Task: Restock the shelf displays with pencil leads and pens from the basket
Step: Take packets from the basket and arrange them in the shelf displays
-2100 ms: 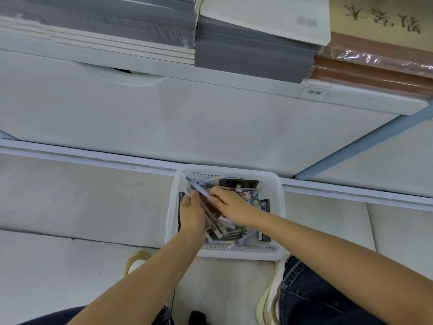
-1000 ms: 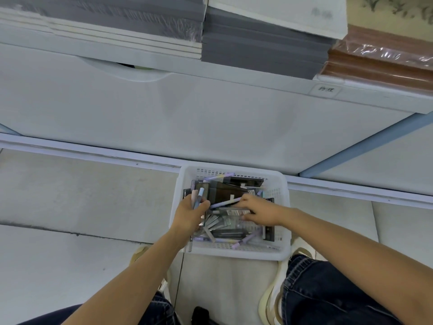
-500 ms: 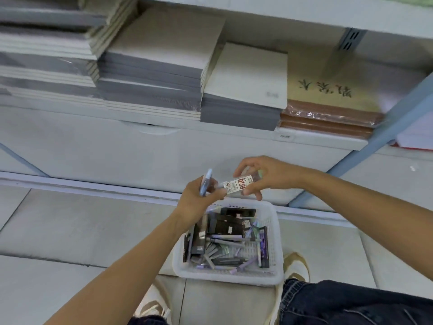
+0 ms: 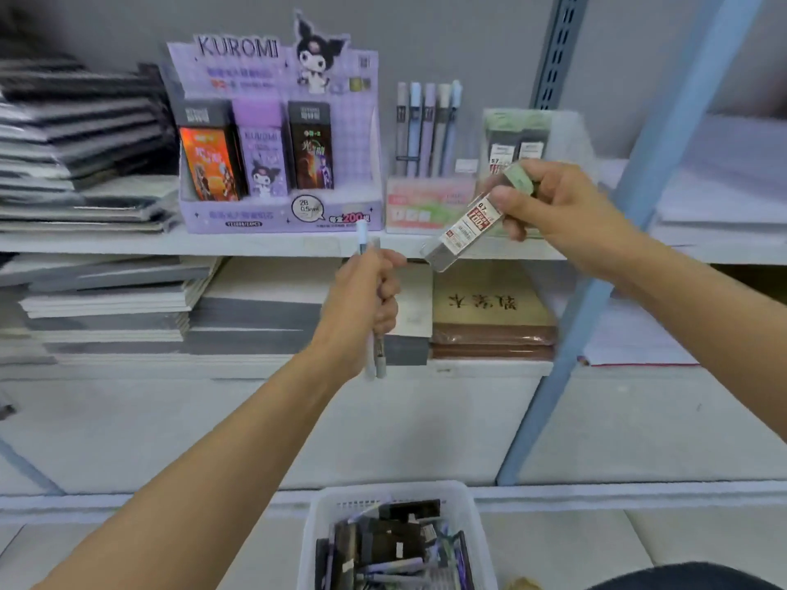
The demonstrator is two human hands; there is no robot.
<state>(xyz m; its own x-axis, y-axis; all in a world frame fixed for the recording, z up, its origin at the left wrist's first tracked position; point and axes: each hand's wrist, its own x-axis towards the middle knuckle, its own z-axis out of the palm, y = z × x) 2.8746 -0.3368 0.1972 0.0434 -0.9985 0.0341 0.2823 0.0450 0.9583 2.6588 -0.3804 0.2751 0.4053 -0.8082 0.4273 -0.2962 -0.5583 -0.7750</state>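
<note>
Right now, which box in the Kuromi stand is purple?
The middle box, showing the Kuromi character; the left box is orange and the right box is dark.

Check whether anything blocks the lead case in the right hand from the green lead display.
Nothing visible does. The right hand holds the lead case just in front of the green lead display; the pen display stands to its left, the blue shelf post to its right, both off the path.
</note>
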